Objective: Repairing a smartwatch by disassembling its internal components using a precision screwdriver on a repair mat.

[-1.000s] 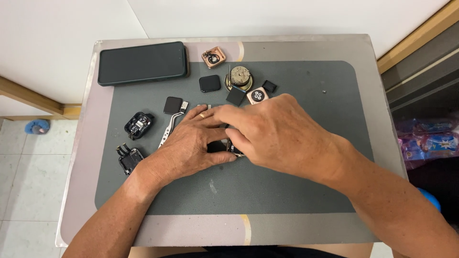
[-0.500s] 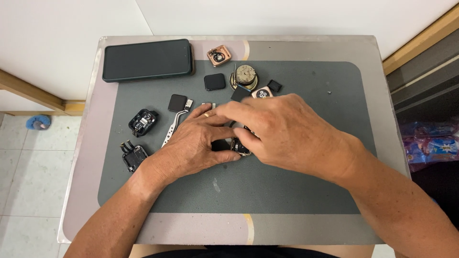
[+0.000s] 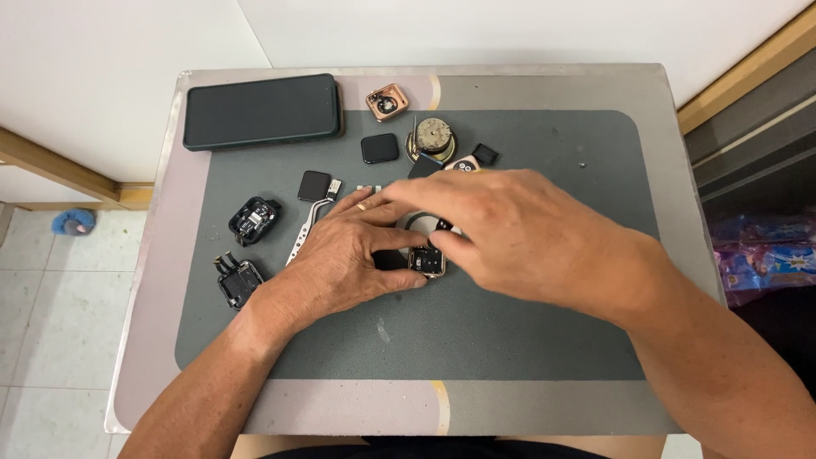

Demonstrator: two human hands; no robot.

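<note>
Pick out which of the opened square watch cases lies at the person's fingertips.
The gold-rimmed case mid-mat, between both hands; the copper one and two black ones lie apart.

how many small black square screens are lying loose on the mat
2: one screen near the mat's top, below the copper case; another screen left of the tweezers. The hands may hide more.

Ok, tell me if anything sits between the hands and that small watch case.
Nothing visible does. The left hand pins the watch case against the mat, and the right hand reaches it from above.
</note>
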